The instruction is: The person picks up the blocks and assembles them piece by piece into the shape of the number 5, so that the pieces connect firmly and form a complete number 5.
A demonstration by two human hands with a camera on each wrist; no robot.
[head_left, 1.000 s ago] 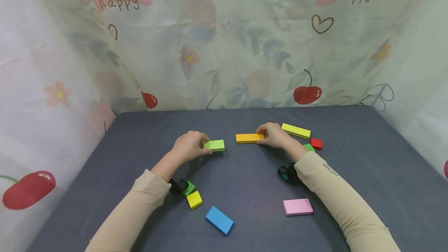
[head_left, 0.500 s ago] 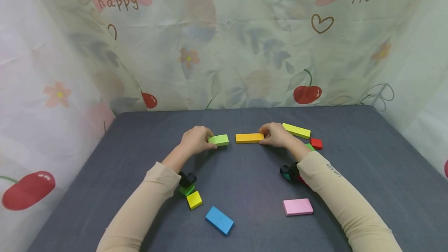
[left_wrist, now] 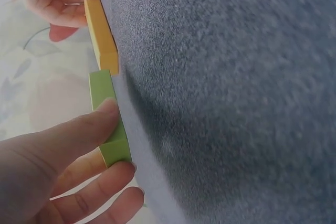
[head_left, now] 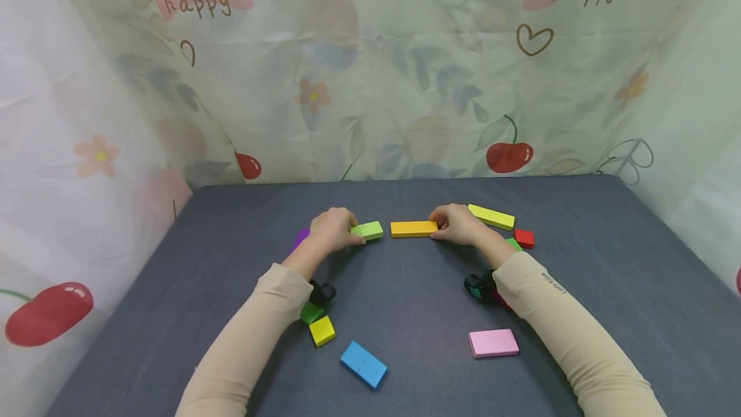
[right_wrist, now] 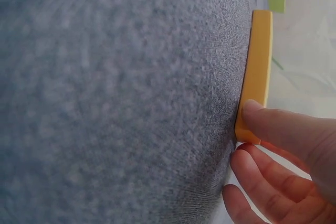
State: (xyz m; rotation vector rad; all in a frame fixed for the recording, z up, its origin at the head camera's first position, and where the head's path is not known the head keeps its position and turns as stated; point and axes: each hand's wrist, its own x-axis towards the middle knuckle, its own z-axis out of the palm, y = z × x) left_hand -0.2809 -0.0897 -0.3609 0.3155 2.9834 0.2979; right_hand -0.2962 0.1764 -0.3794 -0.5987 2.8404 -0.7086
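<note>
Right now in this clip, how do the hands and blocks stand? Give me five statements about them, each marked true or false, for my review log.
1. The left hand pinches the light green block. True.
2. The right hand holds the orange block. True.
3. The light green block touches the orange block. False: a gap shows between them.
4. In the head view, the pink block lies to the right of the blue block. True.
5. The blue block lies farther from the person than the orange block. False: it lies nearer.
</note>
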